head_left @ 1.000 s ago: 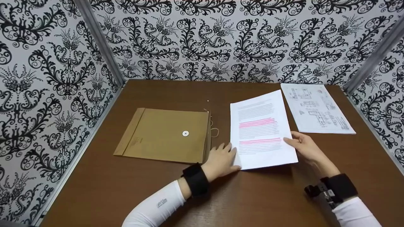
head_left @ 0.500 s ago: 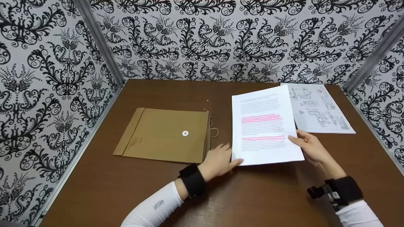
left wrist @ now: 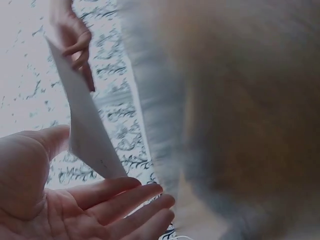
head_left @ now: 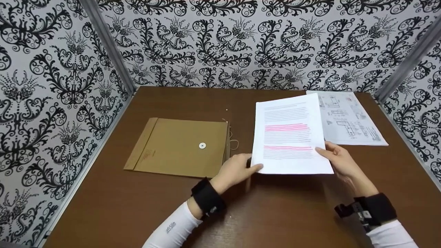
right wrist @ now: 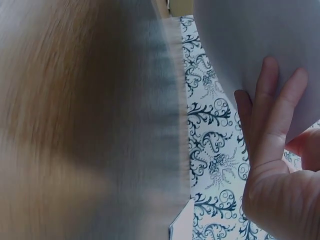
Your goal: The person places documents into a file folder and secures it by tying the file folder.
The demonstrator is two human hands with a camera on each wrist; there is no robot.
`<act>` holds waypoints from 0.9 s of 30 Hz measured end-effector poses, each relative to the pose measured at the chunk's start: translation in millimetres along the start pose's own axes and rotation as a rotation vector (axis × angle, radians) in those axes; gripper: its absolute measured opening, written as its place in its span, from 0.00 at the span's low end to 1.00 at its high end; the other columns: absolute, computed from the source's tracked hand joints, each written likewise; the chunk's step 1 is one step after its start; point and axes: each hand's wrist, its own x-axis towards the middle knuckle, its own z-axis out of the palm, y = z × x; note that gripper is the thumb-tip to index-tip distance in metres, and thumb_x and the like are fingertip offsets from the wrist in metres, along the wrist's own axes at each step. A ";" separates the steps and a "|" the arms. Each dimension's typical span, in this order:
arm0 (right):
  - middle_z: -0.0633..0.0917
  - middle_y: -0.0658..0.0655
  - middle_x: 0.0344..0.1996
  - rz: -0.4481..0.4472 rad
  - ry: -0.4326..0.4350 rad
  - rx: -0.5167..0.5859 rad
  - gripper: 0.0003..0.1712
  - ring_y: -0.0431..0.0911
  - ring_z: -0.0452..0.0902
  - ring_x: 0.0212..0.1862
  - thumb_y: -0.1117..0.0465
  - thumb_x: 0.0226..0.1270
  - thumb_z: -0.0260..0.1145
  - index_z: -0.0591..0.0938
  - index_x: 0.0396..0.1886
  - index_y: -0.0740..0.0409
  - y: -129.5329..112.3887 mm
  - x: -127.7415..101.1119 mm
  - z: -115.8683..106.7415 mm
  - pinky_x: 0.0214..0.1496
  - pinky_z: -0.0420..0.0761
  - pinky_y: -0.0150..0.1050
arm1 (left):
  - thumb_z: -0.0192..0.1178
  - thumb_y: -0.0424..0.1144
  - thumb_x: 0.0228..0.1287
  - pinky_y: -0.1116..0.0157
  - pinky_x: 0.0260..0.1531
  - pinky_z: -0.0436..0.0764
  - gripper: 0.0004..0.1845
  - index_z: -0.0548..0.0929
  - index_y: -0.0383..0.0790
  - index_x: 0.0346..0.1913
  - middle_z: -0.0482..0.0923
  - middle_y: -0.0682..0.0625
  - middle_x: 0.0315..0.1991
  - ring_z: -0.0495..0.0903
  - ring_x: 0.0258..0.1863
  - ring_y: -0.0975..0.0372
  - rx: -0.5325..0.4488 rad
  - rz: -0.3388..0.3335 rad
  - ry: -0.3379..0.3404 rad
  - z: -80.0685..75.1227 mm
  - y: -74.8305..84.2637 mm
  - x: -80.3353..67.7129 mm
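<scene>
White printed sheets with pink-highlighted lines are held tilted above the brown table. My left hand holds their lower left corner, thumb on the printed face and the other fingers behind. At the right edge, my right hand pinches the sheets with its thumb in front. The right wrist view shows its fingers spread against the back of the paper. In the left wrist view the sheets appear nearly edge-on, between the left thumb and fingers.
A brown envelope with a white button and a loose string lies left of the hands. Technical drawings lie at the back right, partly covered by the held sheets. Patterned walls stand behind and at the sides.
The sheets have risen and shifted slightly right, now overlapping the drawings. My left hand has gone from lying at their left edge to gripping the corner. The right hand moved slightly right.
</scene>
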 end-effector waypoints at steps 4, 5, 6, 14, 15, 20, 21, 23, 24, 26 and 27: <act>0.92 0.46 0.37 -0.019 0.009 0.020 0.11 0.39 0.90 0.38 0.63 0.79 0.57 0.75 0.57 0.51 -0.9 -1.0 7.5 0.36 0.88 0.33 | 0.62 0.56 0.71 0.56 0.57 0.84 0.27 0.84 0.41 0.61 0.88 0.44 0.55 0.88 0.53 0.54 -0.144 -0.057 0.010 -6.1 -1.4 3.8; 0.92 0.46 0.37 -0.025 0.012 0.021 0.11 0.39 0.90 0.38 0.63 0.79 0.57 0.75 0.56 0.51 -0.9 -1.0 9.8 0.36 0.88 0.32 | 0.62 0.56 0.70 0.55 0.58 0.83 0.28 0.82 0.39 0.63 0.87 0.42 0.56 0.87 0.55 0.54 -0.178 -0.066 0.015 -7.4 -2.1 4.7; 0.92 0.45 0.37 -0.032 0.015 0.019 0.11 0.38 0.90 0.38 0.63 0.79 0.57 0.74 0.57 0.52 -1.1 -1.0 12.4 0.37 0.88 0.32 | 0.63 0.54 0.70 0.55 0.60 0.82 0.29 0.81 0.37 0.64 0.87 0.41 0.57 0.87 0.56 0.53 -0.214 -0.069 0.017 -8.8 -2.9 5.6; 0.91 0.41 0.37 -0.032 0.014 -0.046 0.38 0.36 0.90 0.39 0.59 0.81 0.55 0.50 0.78 0.72 -5.3 -2.8 29.6 0.37 0.88 0.32 | 0.64 0.46 0.71 0.54 0.59 0.83 0.27 0.79 0.31 0.65 0.85 0.37 0.59 0.86 0.57 0.50 -0.399 -0.039 0.034 -20.0 -10.6 10.7; 0.91 0.41 0.37 -0.028 0.015 -0.049 0.38 0.36 0.90 0.39 0.59 0.81 0.55 0.50 0.78 0.72 -5.7 -2.9 31.1 0.37 0.88 0.32 | 0.64 0.45 0.71 0.55 0.58 0.83 0.26 0.79 0.31 0.65 0.85 0.37 0.59 0.86 0.56 0.50 -0.413 -0.033 0.037 -21.3 -11.2 10.5; 0.91 0.41 0.36 -0.012 0.022 -0.034 0.35 0.36 0.90 0.38 0.58 0.81 0.55 0.52 0.77 0.68 -5.3 -2.1 38.5 0.37 0.88 0.32 | 0.63 0.39 0.72 0.55 0.52 0.86 0.25 0.77 0.28 0.65 0.82 0.33 0.61 0.87 0.50 0.46 -0.501 -0.018 0.029 -26.8 -16.0 10.0; 0.91 0.41 0.37 -0.008 0.020 -0.030 0.35 0.36 0.90 0.38 0.58 0.81 0.55 0.53 0.77 0.67 -5.1 -1.6 39.9 0.37 0.88 0.32 | 0.62 0.38 0.72 0.56 0.53 0.86 0.25 0.77 0.27 0.66 0.81 0.33 0.61 0.87 0.50 0.46 -0.508 -0.012 0.029 -27.5 -17.2 9.9; 0.91 0.40 0.37 0.001 0.015 -0.029 0.35 0.36 0.89 0.39 0.58 0.82 0.55 0.53 0.77 0.67 -4.8 -0.8 42.4 0.38 0.88 0.33 | 0.62 0.36 0.72 0.55 0.53 0.87 0.24 0.76 0.26 0.66 0.79 0.31 0.62 0.86 0.52 0.44 -0.537 0.003 0.024 -29.1 -19.4 9.6; 0.91 0.40 0.38 0.005 0.013 -0.031 0.35 0.35 0.89 0.39 0.58 0.82 0.55 0.52 0.77 0.67 -4.8 -0.5 43.6 0.38 0.88 0.33 | 0.61 0.35 0.72 0.56 0.55 0.86 0.25 0.76 0.25 0.66 0.79 0.31 0.63 0.85 0.55 0.45 -0.538 0.012 0.028 -30.0 -20.3 9.4; 0.91 0.39 0.38 0.013 0.011 -0.028 0.36 0.35 0.89 0.40 0.57 0.82 0.55 0.51 0.78 0.66 -4.6 0.3 46.1 0.39 0.88 0.33 | 0.61 0.34 0.73 0.55 0.57 0.85 0.25 0.74 0.24 0.67 0.79 0.31 0.63 0.83 0.58 0.45 -0.549 0.020 0.033 -31.7 -21.5 8.9; 0.91 0.39 0.38 0.017 0.008 -0.025 0.37 0.35 0.89 0.40 0.58 0.82 0.55 0.50 0.78 0.66 -4.5 0.7 47.4 0.39 0.88 0.33 | 0.60 0.34 0.73 0.55 0.58 0.84 0.25 0.74 0.24 0.68 0.78 0.30 0.64 0.83 0.59 0.45 -0.555 0.023 0.034 -32.2 -22.3 9.0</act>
